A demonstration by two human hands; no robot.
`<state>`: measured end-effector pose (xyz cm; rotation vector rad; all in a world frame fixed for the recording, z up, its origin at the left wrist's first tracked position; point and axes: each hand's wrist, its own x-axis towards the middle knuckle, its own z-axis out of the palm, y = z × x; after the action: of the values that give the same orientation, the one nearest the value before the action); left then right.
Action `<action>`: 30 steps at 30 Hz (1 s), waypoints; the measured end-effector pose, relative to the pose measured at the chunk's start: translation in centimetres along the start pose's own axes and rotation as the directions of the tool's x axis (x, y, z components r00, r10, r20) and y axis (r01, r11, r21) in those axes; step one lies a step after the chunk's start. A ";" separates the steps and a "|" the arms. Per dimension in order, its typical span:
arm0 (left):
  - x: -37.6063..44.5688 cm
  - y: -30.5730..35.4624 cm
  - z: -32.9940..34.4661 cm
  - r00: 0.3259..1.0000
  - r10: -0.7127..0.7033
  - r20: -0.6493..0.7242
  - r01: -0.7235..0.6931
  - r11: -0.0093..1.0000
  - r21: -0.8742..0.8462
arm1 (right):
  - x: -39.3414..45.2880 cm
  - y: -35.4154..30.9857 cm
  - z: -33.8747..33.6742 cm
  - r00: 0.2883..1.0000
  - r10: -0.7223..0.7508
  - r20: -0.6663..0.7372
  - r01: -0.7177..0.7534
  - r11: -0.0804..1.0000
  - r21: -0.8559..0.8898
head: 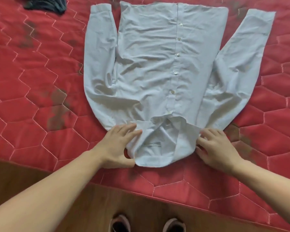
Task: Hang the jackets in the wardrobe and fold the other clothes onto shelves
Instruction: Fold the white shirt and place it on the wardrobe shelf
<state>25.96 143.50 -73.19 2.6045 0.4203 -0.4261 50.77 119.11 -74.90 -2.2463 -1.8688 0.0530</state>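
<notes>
Pale cotton shirt (151, 67) lies flat mid-frame on the red bed (32, 81), light, limp and crease-prone, best taken at the collar (159, 144), where left hand (119, 144) and right hand (216, 146) press with nearly straight fingers.
</notes>
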 end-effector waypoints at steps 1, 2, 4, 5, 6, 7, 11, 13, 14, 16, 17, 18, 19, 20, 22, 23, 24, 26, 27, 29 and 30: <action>0.0 0.2 0.0 0.999 0.001 0.044 -0.004 0.997 0.072 | 0.4 -0.3 0.1 0.999 0.002 -0.038 -0.004 0.999 -0.032; -0.1 0.5 0.2 0.999 0.009 0.049 -0.016 0.990 0.139 | 0.8 -0.5 0.2 0.998 -0.005 -0.061 0.002 0.999 -0.046; -0.3 1.0 0.7 0.997 0.055 -0.055 -0.043 0.979 0.199 | 1.1 -0.9 -0.3 0.996 -0.037 -0.080 0.033 0.998 -0.046; -0.5 1.0 1.0 0.986 0.077 -0.149 -0.048 0.980 0.191 | 0.7 -0.9 -0.7 0.996 -0.054 -0.074 0.050 0.997 -0.063; -0.8 0.8 1.3 0.968 0.102 -0.230 -0.059 0.981 0.187 | 0.0 -0.8 -1.1 0.996 -0.076 -0.053 0.071 0.993 -0.097; -1.1 0.9 1.6 0.955 0.126 -0.268 -0.071 0.976 0.204 | -0.9 -0.7 -1.5 0.994 -0.106 -0.014 0.103 0.986 -0.134; -2.9 2.3 2.4 0.956 0.211 -0.204 -0.139 0.938 0.317 | -3.4 -1.7 -1.7 0.968 -0.119 0.221 0.158 0.973 -0.167; -3.6 3.1 2.3 0.971 0.186 -0.153 -0.129 0.938 0.320 | -4.0 -2.6 -1.5 0.955 -0.072 0.288 0.111 0.987 -0.120; -3.8 3.4 2.2 0.978 0.171 -0.115 -0.126 0.937 0.325 | -4.3 -3.0 -1.6 0.955 -0.043 0.293 0.069 0.994 -0.079; -4.0 4.7 1.8 0.990 0.135 -0.041 -0.114 0.938 0.328 | -4.8 -3.5 -2.2 0.960 0.020 0.280 -0.026 1.000 0.016; -3.8 6.0 1.4 0.993 0.119 -0.010 -0.110 0.944 0.311 | -5.0 -3.6 -2.8 0.962 0.052 0.268 -0.066 0.997 0.046; -3.3 7.6 1.0 0.994 0.106 0.006 -0.103 0.950 0.295 | -5.2 -3.6 -3.3 0.963 0.092 0.253 -0.108 0.993 0.048; -2.5 9.5 0.6 0.995 0.100 0.008 -0.098 0.957 0.275 | -5.1 -3.3 -4.0 0.959 0.151 0.239 -0.165 0.986 0.039; -1.3 11.5 0.3 0.994 0.108 -0.010 -0.103 0.965 0.241 | -4.9 -2.8 -4.7 0.946 0.236 0.221 -0.249 0.968 0.035; 1.8 15.6 0.1 0.988 0.138 -0.074 -0.126 0.981 0.146 | -3.7 -1.0 -6.0 0.882 0.435 0.181 -0.452 0.890 0.064; 3.5 17.5 0.0 0.985 0.133 -0.110 -0.124 0.988 0.088 | -2.9 0.3 -6.4 0.837 0.519 0.175 -0.539 0.837 0.094; 5.3 19.3 -0.1 0.985 0.116 -0.131 -0.112 0.993 0.036 | -2.0 2.0 -6.7 0.792 0.585 0.173 -0.607 0.784 0.126; 9.2 22.6 -0.2 0.992 0.071 -0.101 -0.071 0.997 0.004 | 0.3 6.3 -7.2 0.712 0.687 0.148 -0.702 0.692 0.165; 11.3 23.9 -0.2 0.996 0.045 -0.072 -0.045 0.999 0.001 | 1.5 8.7 -7.3 0.669 0.733 0.127 -0.742 0.645 0.183; 15.4 26.0 0.0 0.999 -0.034 -0.029 0.033 0.999 -0.042 | 3.9 13.7 -7.2 0.569 0.813 0.125 -0.815 0.536 0.222; 17.4 26.7 0.3 0.997 -0.083 -0.002 0.083 0.995 -0.058 | 4.9 16.0 -7.2 0.516 0.845 0.144 -0.846 0.475 0.244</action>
<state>51.28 124.53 -69.32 2.5397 0.5357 -0.4290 68.42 120.20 -70.40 -2.6741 -0.4696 0.4531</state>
